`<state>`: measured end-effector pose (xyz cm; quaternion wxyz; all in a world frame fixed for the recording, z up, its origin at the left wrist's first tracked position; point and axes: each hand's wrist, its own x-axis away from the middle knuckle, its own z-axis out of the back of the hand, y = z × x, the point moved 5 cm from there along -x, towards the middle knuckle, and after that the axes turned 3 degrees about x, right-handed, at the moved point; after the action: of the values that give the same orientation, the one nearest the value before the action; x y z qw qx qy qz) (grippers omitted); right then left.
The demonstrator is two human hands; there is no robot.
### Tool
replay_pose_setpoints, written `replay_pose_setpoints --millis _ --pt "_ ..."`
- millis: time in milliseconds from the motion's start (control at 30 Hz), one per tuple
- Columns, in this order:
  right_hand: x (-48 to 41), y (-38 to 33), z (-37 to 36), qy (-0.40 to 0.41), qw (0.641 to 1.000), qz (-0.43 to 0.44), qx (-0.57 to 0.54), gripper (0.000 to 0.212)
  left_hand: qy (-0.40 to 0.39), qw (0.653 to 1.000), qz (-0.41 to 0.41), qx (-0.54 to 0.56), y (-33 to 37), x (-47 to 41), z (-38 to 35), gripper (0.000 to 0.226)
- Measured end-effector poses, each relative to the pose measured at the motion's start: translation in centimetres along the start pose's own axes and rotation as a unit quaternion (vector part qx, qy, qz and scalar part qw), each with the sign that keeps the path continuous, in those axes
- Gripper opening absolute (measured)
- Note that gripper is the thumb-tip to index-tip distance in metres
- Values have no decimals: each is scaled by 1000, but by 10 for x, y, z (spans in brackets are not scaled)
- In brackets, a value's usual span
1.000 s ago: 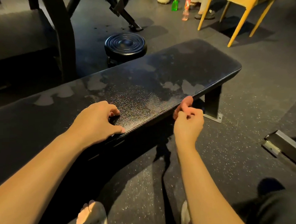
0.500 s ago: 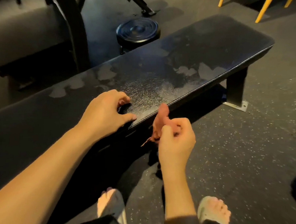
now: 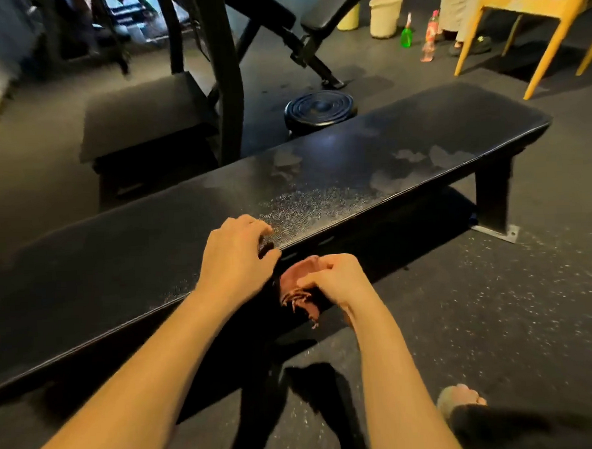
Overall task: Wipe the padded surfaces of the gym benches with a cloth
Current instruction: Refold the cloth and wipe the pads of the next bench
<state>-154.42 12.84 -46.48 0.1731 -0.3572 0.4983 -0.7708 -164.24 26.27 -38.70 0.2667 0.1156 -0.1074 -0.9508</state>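
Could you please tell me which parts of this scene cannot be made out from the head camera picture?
- The reddish-brown frayed cloth: partly covered by the right hand.
- The long black padded flat bench: its left end runs off the frame edge.
- The person beside the yellow wooden chair: cut off by the top edge.
- The green plastic spray bottle: label too small to read.

Quick headcount of what's around: two hands, a left hand (image 3: 236, 258) and a right hand (image 3: 335, 279). One reddish cloth (image 3: 299, 289). Padded benches, I count three: the long flat one (image 3: 353, 173) up front, a short flat one (image 3: 144, 113) behind it, and an angled one (image 3: 324, 10) at the back. One round black disc (image 3: 319, 110) on the floor. Two pale buckets (image 3: 385, 13). Two bottles, one green (image 3: 406, 35), one red-labelled (image 3: 430, 37). One yellow wooden chair (image 3: 530, 6).
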Motion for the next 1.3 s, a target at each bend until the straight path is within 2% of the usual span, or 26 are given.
replay_pose_setpoints --millis 67,200,300,367,433,567,667,800,867,933,967,1100,1233,1300 --pt "-12 10 -24 41 997 22 56 17 -17 999 -32 -22 -15 0 -5 44" --pt "-13 10 -49 153 984 86 25 11 -38 999 -27 4 -30 -8 -4 51" --pt "-15 16 -41 242 967 74 19 7 -49 998 -46 -8 -34 -7 -11 52" --pt "-28 24 -15 307 950 45 -24 5 -58 997 -57 1 -42 0 -13 60" --pt "-40 28 15 340 935 30 -95 6 -52 996 -69 17 -53 7 -14 62" --pt "-37 27 23 314 935 27 -161 24 -52 996 -69 19 -60 11 -12 61" --pt "-27 25 9 242 955 37 -166 24 -46 997 -59 14 -54 10 -11 58" --pt "-13 11 -30 127 983 69 -111 30 -43 998 -51 2 -49 9 -8 52" --pt "-6 10 -46 109 979 58 -161 26 -44 998 -46 2 -47 10 -6 51" --pt "-7 19 -47 153 943 21 -296 22 -38 999 -37 9 -46 11 -4 51" --pt "-9 25 -44 190 921 8 -341 26 -36 999 -33 10 -46 11 -4 52" --pt "-13 32 -44 304 892 3 -335 25 -32 999 -25 7 -47 10 -3 52" --pt "-9 23 -65 336 865 -27 -373 21 -25 999 -22 -5 -45 7 -4 47" --pt "-9 18 -70 340 869 -8 -361 19 -24 999 -20 -11 -45 5 -7 53"
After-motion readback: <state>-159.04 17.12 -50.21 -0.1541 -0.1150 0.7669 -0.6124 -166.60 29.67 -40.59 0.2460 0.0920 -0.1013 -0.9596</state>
